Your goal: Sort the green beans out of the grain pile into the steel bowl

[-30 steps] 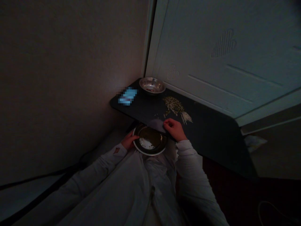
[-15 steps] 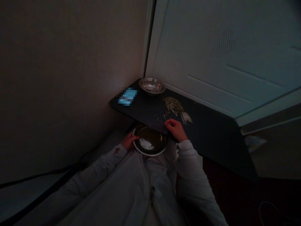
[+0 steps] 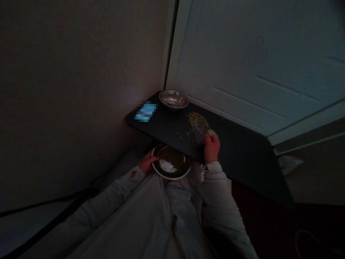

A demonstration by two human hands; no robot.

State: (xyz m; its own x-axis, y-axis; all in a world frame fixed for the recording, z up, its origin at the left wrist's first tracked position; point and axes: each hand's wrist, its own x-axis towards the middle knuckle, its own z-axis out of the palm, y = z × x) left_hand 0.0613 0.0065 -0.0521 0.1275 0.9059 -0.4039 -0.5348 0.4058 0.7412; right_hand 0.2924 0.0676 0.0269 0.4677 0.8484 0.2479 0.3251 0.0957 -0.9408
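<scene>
My left hand (image 3: 147, 162) grips the left rim of a metal bowl (image 3: 172, 177) at the table's front edge, above my lap. Dark greenish grains and a white patch show inside the bowl. Over the table, the fingers of my right hand (image 3: 211, 146) are closed on a thin see-through flat piece (image 3: 199, 137), perhaps a plastic card; its kind is hard to make out in the dim light. That piece is at the near side of a heap of mixed green and white grains (image 3: 198, 119). A small white pile (image 3: 213, 133) lies just behind my right hand, partly hidden.
On the dark table (image 3: 248, 162), an empty-looking metal bowl (image 3: 173, 100) stands at the back corner. Left of it lies a lit, blurred-out phone (image 3: 146, 112). A white door (image 3: 237, 79) borders the far side, a wall (image 3: 94, 79) the left. A few loose grains lie near the front edge.
My right hand has moved right and away from me, carrying the see-through piece from the table's front edge to the heap. My left hand and its bowl have hardly moved.
</scene>
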